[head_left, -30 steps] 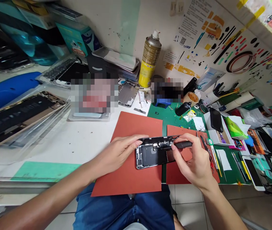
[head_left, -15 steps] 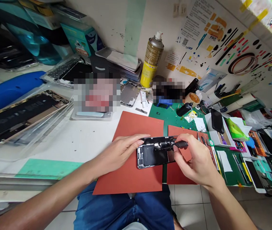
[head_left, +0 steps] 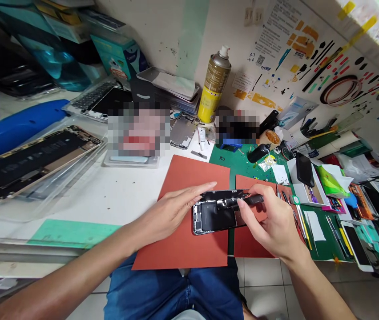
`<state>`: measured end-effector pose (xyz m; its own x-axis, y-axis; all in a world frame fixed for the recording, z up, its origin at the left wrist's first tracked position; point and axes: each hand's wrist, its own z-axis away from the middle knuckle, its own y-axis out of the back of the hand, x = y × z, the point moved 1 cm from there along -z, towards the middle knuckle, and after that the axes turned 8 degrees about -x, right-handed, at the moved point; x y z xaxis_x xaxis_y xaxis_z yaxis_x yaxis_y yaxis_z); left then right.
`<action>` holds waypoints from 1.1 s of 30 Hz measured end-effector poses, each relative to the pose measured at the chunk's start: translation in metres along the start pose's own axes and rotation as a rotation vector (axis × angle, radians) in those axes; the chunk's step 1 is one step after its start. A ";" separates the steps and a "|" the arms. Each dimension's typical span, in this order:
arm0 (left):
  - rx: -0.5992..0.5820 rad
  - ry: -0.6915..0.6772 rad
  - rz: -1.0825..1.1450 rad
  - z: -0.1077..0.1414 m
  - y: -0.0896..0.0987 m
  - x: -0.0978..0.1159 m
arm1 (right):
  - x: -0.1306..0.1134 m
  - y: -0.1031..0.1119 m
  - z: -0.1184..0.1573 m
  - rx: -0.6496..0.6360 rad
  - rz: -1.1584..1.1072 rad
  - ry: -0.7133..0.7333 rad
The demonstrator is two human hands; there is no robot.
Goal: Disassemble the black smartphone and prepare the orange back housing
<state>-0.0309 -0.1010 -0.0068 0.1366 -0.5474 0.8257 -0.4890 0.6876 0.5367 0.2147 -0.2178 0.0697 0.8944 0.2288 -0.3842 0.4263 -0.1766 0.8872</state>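
Observation:
An opened phone (head_left: 214,218) lies on a red-brown mat (head_left: 183,249), its inner parts facing up. My left hand (head_left: 172,213) rests flat at the phone's upper left edge, fingers stretched out along it. Pinched in the fingers of my right hand (head_left: 272,218) is a dark tool (head_left: 255,199), held over the phone's right half. The tool's tip is at a shiny part near the middle of the phone and is hard to make out. My right fingers hide the phone's upper right corner.
A second red-brown mat (head_left: 252,242) lies to the right on a green work mat (head_left: 214,155). Beyond stand a yellow spray can (head_left: 213,84) and a black bottle (head_left: 259,152). Tweezers and pens lie at right. Another opened phone (head_left: 39,160) is at left.
My left fingers have lifted and stretched slightly further along the phone's edge. My right hand and the tool have shifted a little, and the view has moved slightly.

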 end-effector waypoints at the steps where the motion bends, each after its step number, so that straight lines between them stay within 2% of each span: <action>1: 0.002 -0.014 -0.003 0.000 0.000 -0.001 | 0.000 0.000 0.000 -0.002 -0.007 -0.006; 12: -0.006 -0.023 -0.016 0.003 -0.001 -0.002 | 0.000 -0.003 0.001 0.039 -0.002 -0.010; 21: 0.028 -0.008 -0.021 -0.003 0.002 0.012 | 0.001 -0.005 0.001 0.090 -0.023 -0.033; 29: 0.021 -0.126 0.032 -0.010 0.001 0.016 | 0.001 -0.007 0.003 0.096 -0.026 -0.039; 33: 0.011 -0.109 0.059 -0.010 0.002 0.014 | 0.000 -0.007 0.006 0.105 -0.014 -0.049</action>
<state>-0.0214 -0.1027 0.0072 0.0127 -0.5552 0.8316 -0.5029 0.7153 0.4853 0.2123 -0.2227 0.0625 0.8927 0.1849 -0.4110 0.4485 -0.2740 0.8508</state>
